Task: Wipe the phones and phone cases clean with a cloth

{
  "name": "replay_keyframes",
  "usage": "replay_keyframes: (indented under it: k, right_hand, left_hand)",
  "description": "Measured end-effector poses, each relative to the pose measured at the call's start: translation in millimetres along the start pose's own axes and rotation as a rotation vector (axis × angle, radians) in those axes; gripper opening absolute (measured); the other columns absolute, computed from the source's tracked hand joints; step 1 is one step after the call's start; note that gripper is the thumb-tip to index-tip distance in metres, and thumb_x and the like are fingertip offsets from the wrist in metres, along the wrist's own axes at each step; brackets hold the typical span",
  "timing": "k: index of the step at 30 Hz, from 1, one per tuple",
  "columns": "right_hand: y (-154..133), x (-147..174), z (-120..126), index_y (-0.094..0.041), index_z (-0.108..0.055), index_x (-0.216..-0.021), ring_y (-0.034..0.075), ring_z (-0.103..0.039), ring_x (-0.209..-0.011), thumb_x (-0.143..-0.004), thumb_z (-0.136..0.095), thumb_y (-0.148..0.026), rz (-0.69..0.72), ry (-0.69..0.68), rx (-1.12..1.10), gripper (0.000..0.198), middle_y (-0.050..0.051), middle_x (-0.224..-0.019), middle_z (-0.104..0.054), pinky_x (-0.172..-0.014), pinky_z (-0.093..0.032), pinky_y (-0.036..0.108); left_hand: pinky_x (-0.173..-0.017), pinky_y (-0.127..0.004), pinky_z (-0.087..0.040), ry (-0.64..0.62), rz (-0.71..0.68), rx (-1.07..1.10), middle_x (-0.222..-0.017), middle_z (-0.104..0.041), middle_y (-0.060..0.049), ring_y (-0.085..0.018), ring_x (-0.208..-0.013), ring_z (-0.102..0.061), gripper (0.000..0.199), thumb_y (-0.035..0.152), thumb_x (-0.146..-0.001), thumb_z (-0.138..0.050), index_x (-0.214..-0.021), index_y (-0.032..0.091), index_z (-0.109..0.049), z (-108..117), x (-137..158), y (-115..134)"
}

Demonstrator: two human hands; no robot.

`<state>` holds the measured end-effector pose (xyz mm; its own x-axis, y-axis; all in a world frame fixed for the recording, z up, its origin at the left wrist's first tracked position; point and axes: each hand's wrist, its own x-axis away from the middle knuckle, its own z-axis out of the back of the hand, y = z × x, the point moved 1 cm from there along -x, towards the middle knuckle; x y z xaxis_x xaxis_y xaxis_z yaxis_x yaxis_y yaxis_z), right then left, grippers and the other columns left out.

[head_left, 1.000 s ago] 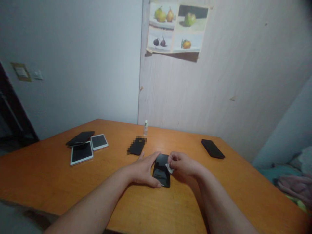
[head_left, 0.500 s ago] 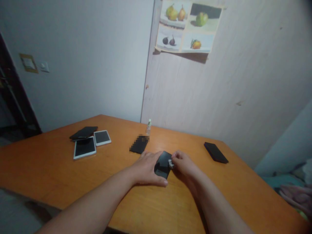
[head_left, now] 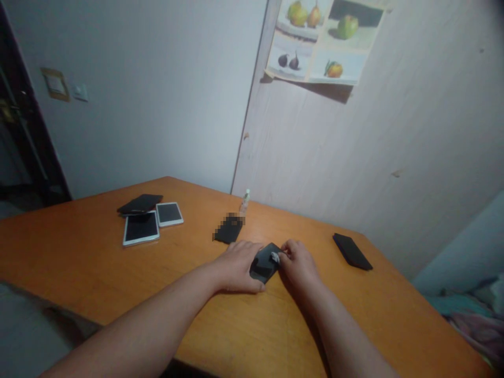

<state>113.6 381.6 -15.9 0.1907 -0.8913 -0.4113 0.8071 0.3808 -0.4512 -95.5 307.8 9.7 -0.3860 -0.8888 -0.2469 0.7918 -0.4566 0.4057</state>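
A dark, glossy touchscreen device (head_left: 264, 264), a phone or small tablet, lies near the table's front middle. My left hand (head_left: 238, 268) grips it from the left, thumb along the near edge and fingers along the far edge, covering its left end. A small crumpled piece of whitish cloth or tissue (head_left: 275, 257) is pinched in the fingertips of my right hand (head_left: 298, 262) against the right part of the screen. Just beyond my left hand lies a flat black item (head_left: 230, 231), partly pixelated. Behind it stands a small clear bottle (head_left: 244, 203) with a pale cap.
At the left on the wooden table (head_left: 79, 252) lie a larger white-framed tablet (head_left: 140, 228), a smaller one (head_left: 169, 214) and a black flat case or tablet (head_left: 140, 203) overlapping the larger. A dark flat item (head_left: 352, 252) lies at the right. Walls stand behind.
My right hand has moved the crumpled piece slightly up across the screen, toward the far edge. My left hand keeps its grip. The whole view has tilted and shifted a little.
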Motion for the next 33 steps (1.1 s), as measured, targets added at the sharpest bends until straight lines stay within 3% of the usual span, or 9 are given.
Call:
replay_keyframes:
  k: [4, 10, 14, 20, 26, 33]
  right_hand:
    - [4.8, -0.2, -3.5, -0.023, -0.062, -0.082, 0.017, -0.053, -0.066, -0.084, -0.054, -0.024, -0.045, -0.054, -0.064, 0.009, 0.001, -0.072, -0.062, -0.058, -0.03, 0.027]
    - [2.9, 2.4, -3.2, -0.022, -0.065, -0.08, 0.018, -0.057, -0.075, -0.084, -0.053, -0.024, 0.052, -0.039, -0.204, 0.012, 0.002, -0.077, -0.062, -0.066, -0.039, 0.027]
    - [-1.3, 3.6, -2.0, -0.021, -0.07, -0.083, 0.019, -0.058, -0.078, -0.084, -0.058, -0.027, 0.117, -0.134, -0.178, 0.014, 0.003, -0.081, -0.061, -0.07, -0.041, 0.029]
    - [-10.2, 6.2, 4.6, -0.018, -0.068, -0.081, 0.02, -0.058, -0.082, -0.085, -0.057, -0.019, 0.074, -0.189, -0.083, 0.012, 0.006, -0.083, -0.061, -0.074, -0.042, 0.03]
    - [-39.4, 23.9, -1.1, -0.021, -0.063, -0.079, 0.017, -0.057, -0.084, -0.078, -0.057, -0.008, 0.277, -0.354, -0.231, 0.015, 0.001, -0.087, -0.061, -0.074, -0.043, 0.026]
    - [-17.2, 9.7, 5.4, -0.018, -0.069, -0.084, 0.019, -0.058, -0.083, -0.081, -0.054, -0.008, 0.045, -0.16, -0.027, 0.018, 0.005, -0.086, -0.058, -0.075, -0.043, 0.028]
  left_hand:
    - [-0.098, -0.043, -0.045, -0.008, 0.04, -0.048, -0.136, -0.055, -0.011, -0.035, -0.124, -0.052, 0.085, 0.058, -0.061, -0.077, -0.135, 0.025, -0.05, 4.2, 0.8, -2.9]
    - [-0.093, -0.042, -0.048, -0.023, 0.096, -0.081, -0.127, -0.06, -0.011, -0.034, -0.116, -0.056, 0.088, 0.073, -0.059, -0.072, -0.129, 0.024, -0.052, 6.0, 1.8, -5.9]
    - [-0.085, -0.043, -0.05, -0.039, 0.178, -0.118, -0.115, -0.063, -0.011, -0.035, -0.108, -0.06, 0.087, 0.086, -0.053, -0.065, -0.113, 0.024, -0.058, 6.3, 2.5, -6.2]
    - [-0.079, -0.044, -0.052, -0.031, 0.238, -0.14, -0.107, -0.066, -0.011, -0.036, -0.101, -0.064, 0.074, 0.082, -0.054, -0.068, -0.099, 0.023, -0.06, 9.0, 4.5, 0.1]
    - [-0.072, -0.041, -0.053, -0.02, 0.255, -0.107, -0.102, -0.067, -0.01, -0.034, -0.093, -0.067, 0.066, 0.075, -0.055, -0.071, -0.096, 0.023, -0.062, 4.8, 4.3, 0.2]
    - [-0.074, -0.04, -0.052, -0.026, 0.205, -0.118, -0.104, -0.065, -0.009, -0.033, -0.096, -0.065, 0.063, 0.073, -0.057, -0.072, -0.095, 0.023, -0.064, 5.5, 2.6, -2.3]
